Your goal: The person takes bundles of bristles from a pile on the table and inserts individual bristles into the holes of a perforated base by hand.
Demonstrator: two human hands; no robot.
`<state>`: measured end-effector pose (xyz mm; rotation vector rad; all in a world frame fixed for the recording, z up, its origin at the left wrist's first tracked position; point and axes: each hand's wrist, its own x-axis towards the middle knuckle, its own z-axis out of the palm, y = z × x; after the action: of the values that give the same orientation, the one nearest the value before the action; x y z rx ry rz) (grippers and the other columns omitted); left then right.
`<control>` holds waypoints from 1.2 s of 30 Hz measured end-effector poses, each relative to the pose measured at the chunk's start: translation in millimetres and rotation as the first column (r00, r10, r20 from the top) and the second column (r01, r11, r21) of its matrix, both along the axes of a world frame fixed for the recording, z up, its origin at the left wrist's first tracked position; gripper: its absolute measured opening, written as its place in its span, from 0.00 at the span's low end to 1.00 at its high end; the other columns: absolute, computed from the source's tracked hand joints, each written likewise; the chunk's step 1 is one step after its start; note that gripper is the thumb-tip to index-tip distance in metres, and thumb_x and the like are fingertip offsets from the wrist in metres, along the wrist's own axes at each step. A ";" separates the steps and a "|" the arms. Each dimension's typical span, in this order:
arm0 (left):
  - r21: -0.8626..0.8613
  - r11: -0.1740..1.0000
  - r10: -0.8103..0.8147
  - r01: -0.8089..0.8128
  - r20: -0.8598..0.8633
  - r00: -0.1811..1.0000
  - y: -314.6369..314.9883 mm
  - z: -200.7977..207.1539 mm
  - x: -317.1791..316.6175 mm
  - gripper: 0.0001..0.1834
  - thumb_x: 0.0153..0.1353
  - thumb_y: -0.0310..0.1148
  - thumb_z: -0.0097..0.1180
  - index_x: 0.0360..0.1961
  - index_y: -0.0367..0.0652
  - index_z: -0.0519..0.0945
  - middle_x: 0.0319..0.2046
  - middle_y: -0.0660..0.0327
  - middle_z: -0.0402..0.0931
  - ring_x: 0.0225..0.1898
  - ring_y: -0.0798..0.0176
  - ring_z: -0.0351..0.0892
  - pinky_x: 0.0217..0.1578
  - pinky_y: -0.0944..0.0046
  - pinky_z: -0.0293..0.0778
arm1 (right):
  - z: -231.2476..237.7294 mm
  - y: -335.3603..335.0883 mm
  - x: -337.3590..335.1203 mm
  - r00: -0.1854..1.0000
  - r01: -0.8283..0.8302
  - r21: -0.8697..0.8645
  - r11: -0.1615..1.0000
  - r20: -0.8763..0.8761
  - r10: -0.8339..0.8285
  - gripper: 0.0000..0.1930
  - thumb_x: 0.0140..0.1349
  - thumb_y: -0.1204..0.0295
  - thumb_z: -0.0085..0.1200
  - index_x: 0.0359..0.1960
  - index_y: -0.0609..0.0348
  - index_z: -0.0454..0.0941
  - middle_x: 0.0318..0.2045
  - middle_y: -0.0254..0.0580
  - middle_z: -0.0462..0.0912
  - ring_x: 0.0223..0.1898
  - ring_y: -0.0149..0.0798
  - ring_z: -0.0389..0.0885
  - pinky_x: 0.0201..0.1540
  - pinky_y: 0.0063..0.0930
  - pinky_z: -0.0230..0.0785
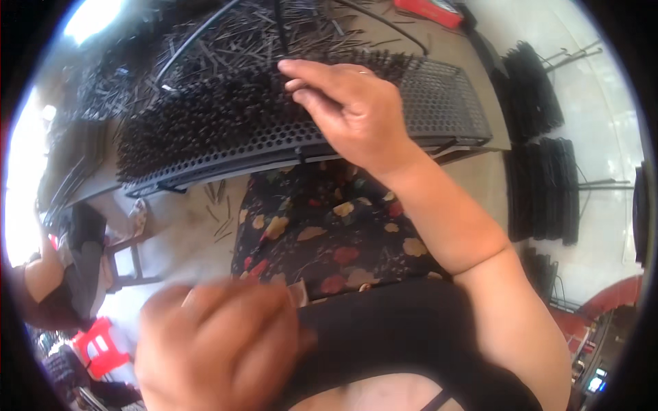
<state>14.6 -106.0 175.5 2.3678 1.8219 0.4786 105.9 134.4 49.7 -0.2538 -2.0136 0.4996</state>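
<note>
Many dark rods (212, 113) in a perforated rack (445, 96), right hand (356, 109) over them, left hand (219, 346) blurred, either grip impossible to tell.

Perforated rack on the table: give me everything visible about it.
The perforated rack is long, dark grey and metal-looking, with rows of close-set round holes. Thin dark rods stand densely packed over its left and middle; holes show uncovered at the right end and along the front. It lies crosswise along the near side of the table, its edges bowed by the lens. The right hand hides part of it; contact is unclear.
</note>
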 end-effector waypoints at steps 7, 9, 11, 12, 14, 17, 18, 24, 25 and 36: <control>-0.217 0.942 0.286 -0.255 0.126 0.950 0.6 -74.8 -37.4 0.17 0.44 0.31 0.69 0.36 0.39 0.80 0.35 0.54 0.81 0.35 0.46 0.81 0.34 0.55 0.76 | -5.2 9.7 2.0 0.980 0.016 0.173 0.985 0.191 -0.049 0.09 0.56 0.70 0.63 0.39 0.50 0.86 0.35 0.38 0.87 0.46 0.42 0.85 0.52 0.36 0.73; -0.204 0.927 0.346 -0.315 0.136 0.928 -0.5 -83.4 -39.2 0.17 0.45 0.32 0.69 0.38 0.39 0.80 0.36 0.53 0.81 0.36 0.45 0.80 0.36 0.55 0.76 | -4.2 7.1 2.5 0.979 0.001 0.143 0.990 0.202 -0.031 0.09 0.55 0.70 0.64 0.38 0.51 0.86 0.35 0.39 0.87 0.47 0.42 0.84 0.54 0.37 0.72; -0.237 0.918 0.351 -0.318 0.114 0.929 0.8 -89.3 -40.2 0.20 0.46 0.33 0.69 0.41 0.39 0.79 0.39 0.53 0.80 0.39 0.44 0.80 0.38 0.54 0.76 | -3.2 9.6 3.5 0.979 -0.038 0.117 0.992 0.205 0.013 0.08 0.56 0.71 0.63 0.38 0.52 0.86 0.35 0.39 0.87 0.48 0.43 0.84 0.54 0.37 0.71; -0.235 0.917 0.355 -0.322 0.114 0.928 1.9 -90.1 -41.1 0.20 0.46 0.33 0.69 0.41 0.39 0.79 0.39 0.53 0.80 0.39 0.44 0.80 0.38 0.54 0.76 | -2.6 10.0 4.8 0.979 -0.043 0.120 0.992 0.205 0.018 0.08 0.56 0.71 0.63 0.38 0.52 0.86 0.35 0.39 0.87 0.48 0.43 0.84 0.54 0.37 0.71; -0.296 0.902 0.356 -0.315 0.094 0.930 2.9 -90.6 -42.1 0.21 0.47 0.34 0.68 0.44 0.40 0.79 0.41 0.53 0.80 0.41 0.44 0.79 0.39 0.54 0.76 | -1.4 9.0 8.1 0.976 -0.026 0.074 0.997 0.217 0.009 0.08 0.56 0.72 0.63 0.38 0.53 0.86 0.35 0.40 0.87 0.49 0.43 0.84 0.55 0.38 0.71; -0.255 0.906 0.363 -0.338 0.058 0.930 3.2 -90.0 -42.7 0.23 0.47 0.34 0.69 0.46 0.40 0.79 0.40 0.52 0.80 0.42 0.45 0.80 0.39 0.54 0.75 | 0.1 11.3 13.2 0.974 0.031 -0.023 0.999 0.226 -0.025 0.08 0.56 0.71 0.63 0.37 0.54 0.86 0.35 0.43 0.87 0.49 0.45 0.83 0.56 0.40 0.71; -0.256 0.906 0.362 -0.337 0.056 0.930 1.3 -88.7 -43.5 0.23 0.47 0.34 0.69 0.46 0.40 0.79 0.40 0.52 0.80 0.42 0.45 0.80 0.39 0.54 0.75 | 0.3 10.7 16.2 0.974 0.032 -0.025 0.999 0.226 -0.026 0.08 0.56 0.71 0.63 0.37 0.54 0.86 0.35 0.43 0.87 0.49 0.45 0.83 0.56 0.40 0.71; -0.035 0.852 0.519 -0.522 0.179 0.836 -7.4 -60.7 -64.9 0.26 0.47 0.35 0.70 0.49 0.38 0.79 0.41 0.50 0.79 0.38 0.47 0.81 0.38 0.56 0.76 | 44.2 -22.9 35.6 0.898 -0.055 0.325 0.944 0.430 -0.096 0.13 0.52 0.72 0.63 0.42 0.52 0.85 0.46 0.38 0.84 0.54 0.46 0.79 0.57 0.37 0.69; -0.039 0.840 0.539 -0.541 0.165 0.826 -10.0 -53.4 -66.4 0.26 0.47 0.35 0.70 0.49 0.38 0.79 0.41 0.50 0.79 0.38 0.47 0.81 0.38 0.56 0.76 | 73.7 -43.4 41.6 0.884 -0.130 0.323 0.937 0.466 -0.038 0.16 0.48 0.74 0.65 0.42 0.50 0.85 0.48 0.36 0.84 0.52 0.47 0.81 0.54 0.38 0.72; -0.057 0.848 0.530 -0.527 0.090 0.843 -3.6 -53.5 -59.8 0.31 0.48 0.33 0.69 0.55 0.37 0.74 0.42 0.48 0.76 0.41 0.43 0.77 0.41 0.53 0.73 | 59.4 -108.0 116.7 0.507 -0.215 -0.476 0.853 0.692 0.514 0.14 0.50 0.73 0.63 0.41 0.53 0.84 0.46 0.40 0.83 0.49 0.47 0.81 0.51 0.38 0.74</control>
<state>-45.2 -109.6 122.0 1.7472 2.4039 0.6029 222.5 26.4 109.2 -0.2766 -2.9129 1.1845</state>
